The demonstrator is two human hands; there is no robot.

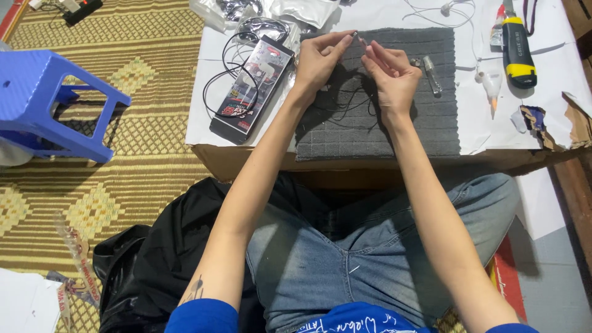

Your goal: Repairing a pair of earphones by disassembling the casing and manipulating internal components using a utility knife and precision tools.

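While both hands hover over the middle of a grey mat [394, 132], the fingertips do the fine work: the left hand [317, 61] pinches a tiny dark part [354, 34] between thumb and forefinger, its other fingers curled loosely beneath. The right hand [391, 77] meets it from the other side, thumb and forefinger pressed together on something very small at the same spot; what exactly it grips is too small to tell. A thin black wire [345, 108] hangs from the hands and loops on the mat below the wrists.

Just right of the right hand, a small clear vial [431, 75] lies on the mat. Left of the left hand lies a flat black box [251, 89] with a black cable [225, 80] coiled around it. Further right, on the white paper [475, 120] covering the cardboard work surface, lie a white glue nozzle with an orange tip [491, 86] and a yellow-and-black tool [518, 46]. A white earphone cable [441, 12] lies at the top edge. On the woven floor mat [148, 86] to the left stands a blue plastic stool [52, 102].
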